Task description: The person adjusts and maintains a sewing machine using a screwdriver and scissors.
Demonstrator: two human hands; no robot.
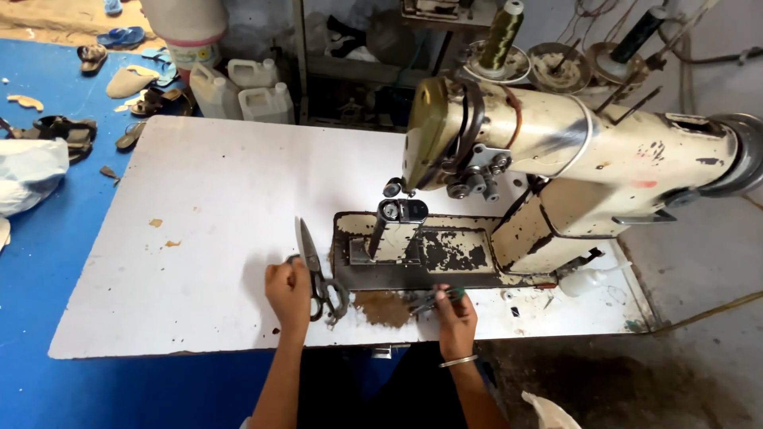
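Head view: left hand (288,292) fingers gripping scissors (312,266), blades pointing away; right hand (455,314) pinching small tool (433,300).

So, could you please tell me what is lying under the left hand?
The left hand rests on scissors; blades point away, dark handles show beside it. The part beneath the palm is covered.

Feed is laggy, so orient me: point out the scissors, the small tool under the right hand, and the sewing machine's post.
scissors (308,253): head view, on the blades.
small tool (429,300): head view, metal tip.
post (389,230): head view, upright column.
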